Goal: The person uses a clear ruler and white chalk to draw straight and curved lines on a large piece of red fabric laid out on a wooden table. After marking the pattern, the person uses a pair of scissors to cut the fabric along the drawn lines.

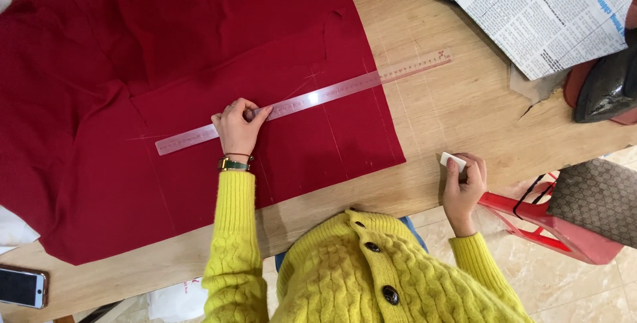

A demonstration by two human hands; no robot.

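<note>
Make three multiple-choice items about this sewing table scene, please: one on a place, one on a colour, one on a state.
1. Where does the clear ruler lie?
A. Across the red fabric and onto the bare table
B. On the newspaper
C. On the floor

2. What colour is the cloth under the left hand?
A. Blue
B. Dark red
C. White

3. What is the state of the right hand?
A. Open and flat on the fabric
B. Holding scissors
C. Closed on a small white piece of chalk

Answers:
1 A: the ruler crosses the red fabric and its far end rests on the wooden table.
2 B: the left hand presses the ruler on dark red cloth.
3 C: the right hand pinches the white chalk near the table edge.
</note>
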